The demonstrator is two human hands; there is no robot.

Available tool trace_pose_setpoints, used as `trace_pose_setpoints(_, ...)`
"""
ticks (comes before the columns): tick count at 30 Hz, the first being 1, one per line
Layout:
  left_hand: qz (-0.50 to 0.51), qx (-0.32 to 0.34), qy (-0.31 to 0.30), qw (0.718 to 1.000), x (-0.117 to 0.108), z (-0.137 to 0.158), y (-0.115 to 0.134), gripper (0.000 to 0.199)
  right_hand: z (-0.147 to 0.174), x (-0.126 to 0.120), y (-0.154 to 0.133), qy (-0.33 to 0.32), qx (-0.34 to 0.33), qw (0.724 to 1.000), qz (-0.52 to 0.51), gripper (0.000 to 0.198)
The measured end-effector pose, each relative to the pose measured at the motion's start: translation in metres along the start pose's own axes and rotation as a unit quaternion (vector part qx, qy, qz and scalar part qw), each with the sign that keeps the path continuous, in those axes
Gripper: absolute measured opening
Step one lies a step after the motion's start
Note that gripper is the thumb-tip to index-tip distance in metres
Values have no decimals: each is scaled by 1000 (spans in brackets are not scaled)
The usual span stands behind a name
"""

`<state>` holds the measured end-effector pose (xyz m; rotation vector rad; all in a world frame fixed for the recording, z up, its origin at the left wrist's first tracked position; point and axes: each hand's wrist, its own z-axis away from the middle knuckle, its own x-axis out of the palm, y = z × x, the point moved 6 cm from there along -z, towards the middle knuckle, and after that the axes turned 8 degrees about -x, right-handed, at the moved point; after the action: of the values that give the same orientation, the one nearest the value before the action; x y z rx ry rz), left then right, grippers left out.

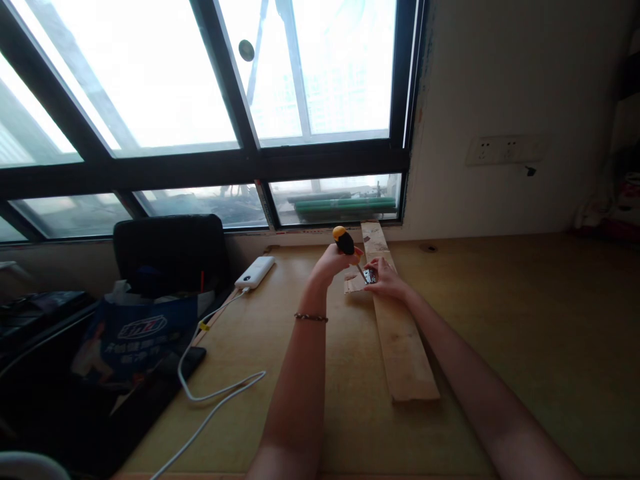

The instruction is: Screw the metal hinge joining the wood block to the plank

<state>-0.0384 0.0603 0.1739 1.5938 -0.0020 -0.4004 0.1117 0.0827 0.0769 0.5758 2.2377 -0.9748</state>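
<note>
My left hand is closed round the black and yellow handle of a screwdriver. The screwdriver leans, its shaft running down to the right so that the tip meets a small shiny metal hinge. With thumb and fingers, my right hand grips the hinge at the edge of a long wooden board. A short, thin piece of wood sticks out to the left from beside the board, under the screwdriver. Whether a screw sits under the tip is too small to tell.
The board lies lengthwise on a yellowish table, its far end near the window. To the left are a white power bank and its looping white cable. A blue bag rests by a black chair. Wall sockets are at right.
</note>
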Motion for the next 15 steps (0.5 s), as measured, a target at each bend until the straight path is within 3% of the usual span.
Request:
trace_pose_setpoints(5, 81, 12, -14, 997, -3, -1, 1, 31, 1, 1, 1, 4, 2, 1000, 15, 67)
trace_pose_setpoints(11, 136, 0, 54, 989, -23, 0, 1, 33, 1, 3, -3, -9, 6, 999, 37, 63)
trace_pose_setpoints(15, 153, -1, 68, 986, -29, 1, 1, 33, -1, -2, -2, -30, -1, 999, -30, 66)
